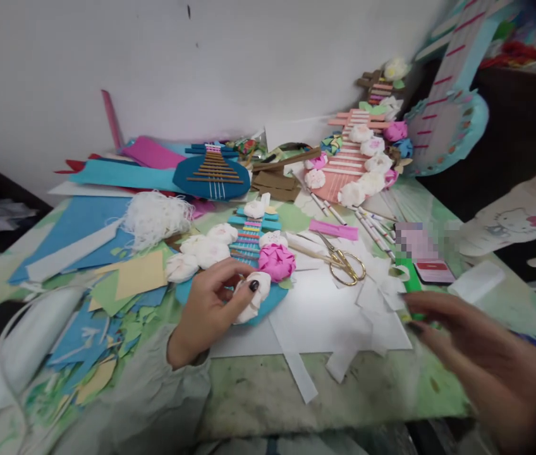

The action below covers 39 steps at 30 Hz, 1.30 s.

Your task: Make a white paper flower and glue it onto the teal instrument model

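My left hand (215, 306) is closed on a white paper flower (253, 300) at the front of a blue lute-shaped paper craft (187, 292). White paper flowers (196, 249) and a pink paper flower (276, 261) sit on the craft beside striped sticks (251, 239). At the right my right hand (481, 354), slightly blurred, has finger and thumb around the lower end of a green tube-like thing (410, 281); its exact kind is unclear. Under the craft's right side lies a white sheet (306, 322).
Gold-handled scissors (346, 268), paper strips (302, 373) and markers (375, 230) lie mid-table. A phone (432, 268) is at the right. Paper scraps (126, 284) and white string (157, 218) lie left. More crafts, one blue (185, 180), one pink (339, 167), stand behind.
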Each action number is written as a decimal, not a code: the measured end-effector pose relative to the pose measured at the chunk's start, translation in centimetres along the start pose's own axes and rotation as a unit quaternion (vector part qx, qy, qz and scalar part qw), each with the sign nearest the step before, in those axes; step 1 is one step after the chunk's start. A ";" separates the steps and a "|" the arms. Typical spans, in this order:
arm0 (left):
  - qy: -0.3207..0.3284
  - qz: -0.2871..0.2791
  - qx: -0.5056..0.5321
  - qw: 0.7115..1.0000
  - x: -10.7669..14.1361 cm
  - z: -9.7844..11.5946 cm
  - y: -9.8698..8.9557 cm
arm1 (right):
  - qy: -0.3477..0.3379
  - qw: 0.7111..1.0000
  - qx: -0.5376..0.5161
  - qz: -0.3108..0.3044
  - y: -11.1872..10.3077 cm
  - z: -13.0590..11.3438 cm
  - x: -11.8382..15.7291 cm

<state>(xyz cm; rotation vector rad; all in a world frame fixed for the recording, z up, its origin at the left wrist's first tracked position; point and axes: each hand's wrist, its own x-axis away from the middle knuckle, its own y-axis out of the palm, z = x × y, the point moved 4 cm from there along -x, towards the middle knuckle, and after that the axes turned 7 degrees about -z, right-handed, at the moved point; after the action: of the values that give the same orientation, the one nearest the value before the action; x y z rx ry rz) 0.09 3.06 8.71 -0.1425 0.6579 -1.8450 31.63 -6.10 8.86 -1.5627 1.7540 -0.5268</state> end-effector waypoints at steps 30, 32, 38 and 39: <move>0.060 -0.124 -0.121 0.983 1.5 0.9 -0.2 | -0.191 0.960 -0.104 -0.174 10.7 -9.9 -6.2; 0.067 -0.119 -0.126 0.983 1.9 0.7 -0.3 | -0.182 0.963 -0.116 -0.161 11.0 -9.5 -5.7; 0.039 -0.095 -0.075 0.992 2.7 -0.5 -0.9 | -0.136 0.968 -0.169 -0.130 12.1 -8.5 -4.7; 0.032 -0.086 -0.056 0.994 2.8 -0.7 -1.0 | -0.129 0.967 -0.178 -0.127 12.3 -8.3 -4.6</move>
<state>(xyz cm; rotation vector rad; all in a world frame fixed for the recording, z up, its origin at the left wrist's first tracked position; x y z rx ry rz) -2.05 1.03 8.05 -0.2200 0.8159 -1.9842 17.23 -0.69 6.72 -2.0222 1.5152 -0.1164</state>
